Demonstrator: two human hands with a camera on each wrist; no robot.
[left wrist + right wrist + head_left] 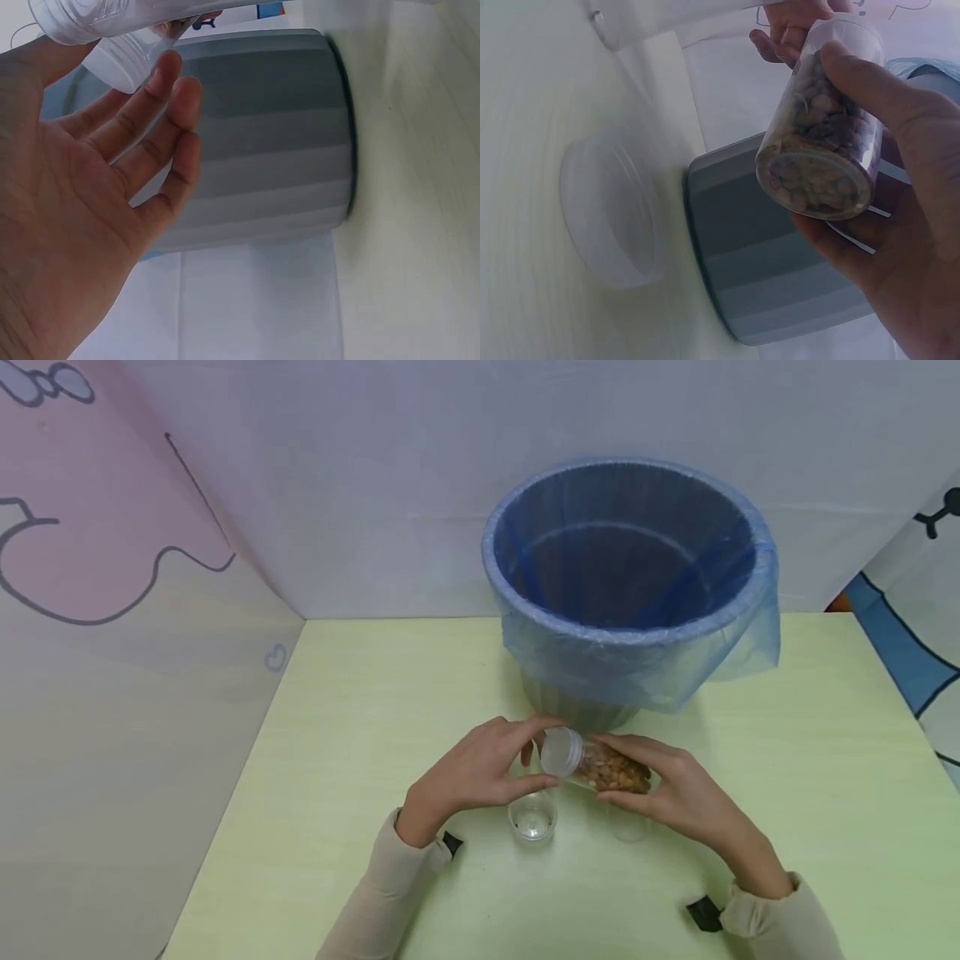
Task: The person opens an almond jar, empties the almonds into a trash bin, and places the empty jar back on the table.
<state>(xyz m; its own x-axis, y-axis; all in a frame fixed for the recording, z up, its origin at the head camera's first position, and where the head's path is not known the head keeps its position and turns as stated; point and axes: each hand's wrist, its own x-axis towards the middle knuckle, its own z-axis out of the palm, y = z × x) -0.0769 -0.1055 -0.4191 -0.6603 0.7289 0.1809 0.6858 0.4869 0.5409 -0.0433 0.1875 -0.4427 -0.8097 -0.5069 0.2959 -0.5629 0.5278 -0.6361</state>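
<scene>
A clear jar (pixel 611 767) of brown, nut-like pieces lies tilted in the air, its frosted lid (pixel 558 752) toward the left. My right hand (pixel 671 785) grips the jar's body, thumb along one side and fingers round the other, as the right wrist view shows. On the lid, my left hand (pixel 487 768) has its thumb and forefinger at opposite edges; the other fingers curve loosely in the left wrist view. Below the hands an uncovered clear jar (pixel 532 818) stands upright on the table. To its right a clear round lid (pixel 607 214) lies flat.
Behind the hands stands a grey bin (pixel 255 142) lined with a blue bag (pixel 637 664) folded over its rim. The pale yellow-green table (pixel 367 693) meets a white wall (pixel 337 485) at the back. Printed panels (pixel 90 510) flank it. Black tabs (pixel 705 912) show at both cuffs.
</scene>
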